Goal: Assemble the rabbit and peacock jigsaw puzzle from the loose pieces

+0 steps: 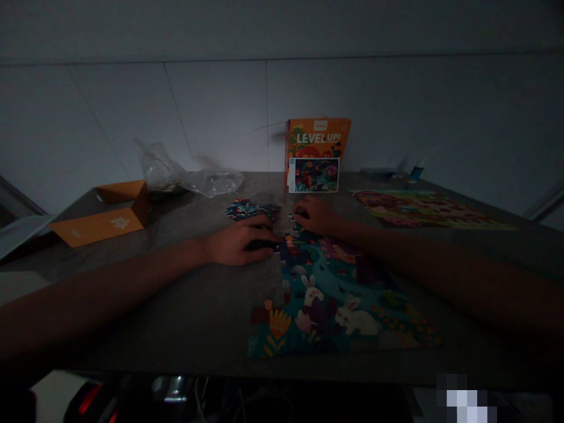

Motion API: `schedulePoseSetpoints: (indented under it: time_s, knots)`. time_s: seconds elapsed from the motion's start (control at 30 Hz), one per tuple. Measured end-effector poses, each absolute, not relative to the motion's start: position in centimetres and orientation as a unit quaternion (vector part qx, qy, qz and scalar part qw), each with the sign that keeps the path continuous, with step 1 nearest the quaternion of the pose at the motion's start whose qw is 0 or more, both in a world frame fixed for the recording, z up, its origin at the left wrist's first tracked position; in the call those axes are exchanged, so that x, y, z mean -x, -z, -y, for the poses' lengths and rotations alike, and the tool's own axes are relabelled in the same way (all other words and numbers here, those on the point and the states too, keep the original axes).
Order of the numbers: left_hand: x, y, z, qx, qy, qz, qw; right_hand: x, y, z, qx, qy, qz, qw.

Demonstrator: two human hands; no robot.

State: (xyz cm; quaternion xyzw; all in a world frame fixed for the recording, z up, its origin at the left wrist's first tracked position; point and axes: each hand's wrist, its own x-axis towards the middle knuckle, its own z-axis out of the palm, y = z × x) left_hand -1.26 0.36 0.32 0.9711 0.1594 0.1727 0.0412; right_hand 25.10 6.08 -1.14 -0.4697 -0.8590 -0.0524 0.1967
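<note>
A partly assembled jigsaw puzzle (335, 294) lies flat on the table, showing two white rabbits, flowers and a teal background. My left hand (240, 241) rests at its upper left edge, thumb and fingers around a dark puzzle piece (277, 247) there. Along the puzzle's top edge, the curled fingers of my right hand (318, 216) pinch a small puzzle piece (293, 218), mostly covered by the hand. Just beyond my left hand sits a heap of loose puzzle pieces (251, 208). Dim light blurs the fine detail at my fingertips.
An orange "LEVEL UP!" box (319, 138) stands at the back, a picture card (314, 175) leaning against it. An open orange box part (101, 220) and clear plastic bags (194, 176) are at left. Another colourful puzzle sheet (423, 208) lies at right on the grey table (176, 317).
</note>
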Motion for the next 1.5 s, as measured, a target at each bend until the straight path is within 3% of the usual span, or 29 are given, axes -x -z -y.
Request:
schedulePoseSetpoints:
  time_s: [1.5]
  knots:
    - [1.26, -0.45, -0.27, -0.970, -0.171, -0.164, 0.053, -25.27, 1.39, -6.53, 0.448, 0.047, 0.872, 0.194]
